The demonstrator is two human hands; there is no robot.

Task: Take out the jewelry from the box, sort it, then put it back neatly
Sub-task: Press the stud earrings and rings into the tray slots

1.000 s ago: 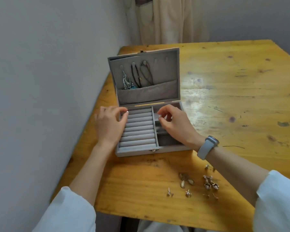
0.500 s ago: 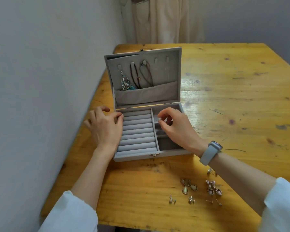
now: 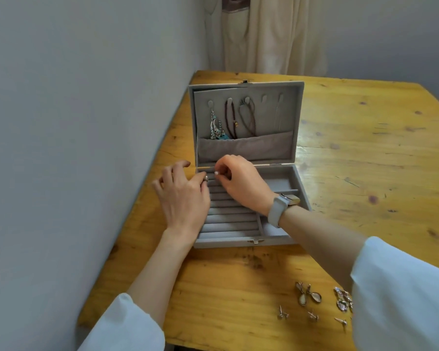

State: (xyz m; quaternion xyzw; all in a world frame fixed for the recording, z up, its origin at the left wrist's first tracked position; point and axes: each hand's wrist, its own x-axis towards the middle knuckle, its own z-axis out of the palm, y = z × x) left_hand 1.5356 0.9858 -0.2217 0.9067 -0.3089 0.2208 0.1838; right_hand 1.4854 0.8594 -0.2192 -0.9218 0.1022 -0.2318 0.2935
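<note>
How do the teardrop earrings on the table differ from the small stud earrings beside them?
The teardrop earrings are larger, with pale oval stones in metal frames; the stud earrings are tiny, with thin posts. The teardrop pair lies touching, farther from the table's near edge; the studs lie apart, nearer it. Both are metallic and lie outside the jewelry box.

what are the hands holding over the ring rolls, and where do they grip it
The right hand pinches something tiny and pale between thumb and fingertips; what it is cannot be told. The left hand pinches a small ring at its fingertips.
</note>
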